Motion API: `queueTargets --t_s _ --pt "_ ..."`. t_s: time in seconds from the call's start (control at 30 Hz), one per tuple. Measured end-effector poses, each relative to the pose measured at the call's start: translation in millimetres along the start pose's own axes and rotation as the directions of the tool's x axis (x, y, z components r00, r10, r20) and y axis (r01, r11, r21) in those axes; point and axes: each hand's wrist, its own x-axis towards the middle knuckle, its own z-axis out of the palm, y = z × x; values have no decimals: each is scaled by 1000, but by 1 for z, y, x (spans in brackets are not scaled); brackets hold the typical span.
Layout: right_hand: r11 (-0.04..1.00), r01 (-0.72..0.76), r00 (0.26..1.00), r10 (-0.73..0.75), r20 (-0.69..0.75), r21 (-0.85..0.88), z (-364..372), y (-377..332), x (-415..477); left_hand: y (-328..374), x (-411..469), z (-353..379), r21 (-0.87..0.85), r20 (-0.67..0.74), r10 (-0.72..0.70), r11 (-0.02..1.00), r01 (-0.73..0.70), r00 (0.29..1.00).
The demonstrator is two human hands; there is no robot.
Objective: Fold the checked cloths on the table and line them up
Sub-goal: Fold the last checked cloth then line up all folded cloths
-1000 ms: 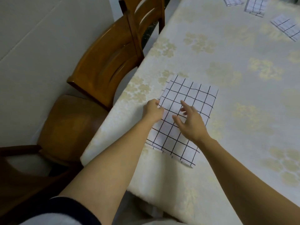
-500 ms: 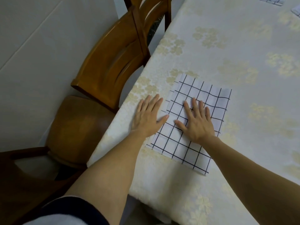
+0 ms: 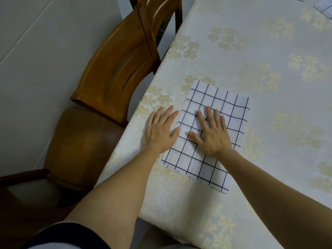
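Cream flowered tablecloth (image 3: 251, 51) lies under both your hands: your right hand (image 3: 212, 133) rests flat, fingers straight and spread, on the checked cloth (image 3: 231, 112), while your left hand (image 3: 160, 130) rests flat on the tablecloth just beside it, thumb tip touching the cloth's left edge. That cloth lies as a rectangle near the table's left edge, with a wooden chair (image 3: 115, 69) just past that edge.

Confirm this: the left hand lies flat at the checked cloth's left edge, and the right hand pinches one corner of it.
In the head view the right hand pinches nothing: it lies flat, fingers straight, on the middle of the checked cloth. The left hand is as stated.
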Motion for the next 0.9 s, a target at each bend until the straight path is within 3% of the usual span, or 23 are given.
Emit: queueTargets --t_s 0.17,0.43,0.63,0.73,0.9 --pt "990 -63 976 87 -199 123 -23 42 -11 -1 1 1 -19 19 9 1000 -9 1000" --pt "960 -264 964 266 -5 89 -24 106 -12 -1 0 1 -35 -30 39 999 -40 999" --pt "951 -304 952 306 -29 57 -33 133 5 -2 -1 2 -39 -35 44 998 -45 998" --pt "960 -278 958 278 -71 5 -36 133 -6 -1 -2 1 -52 -31 40 998 -41 999" --pt "994 -109 982 105 -154 -20 -26 117 -50 1 -2 -1 -26 -6 37 999 -37 999"
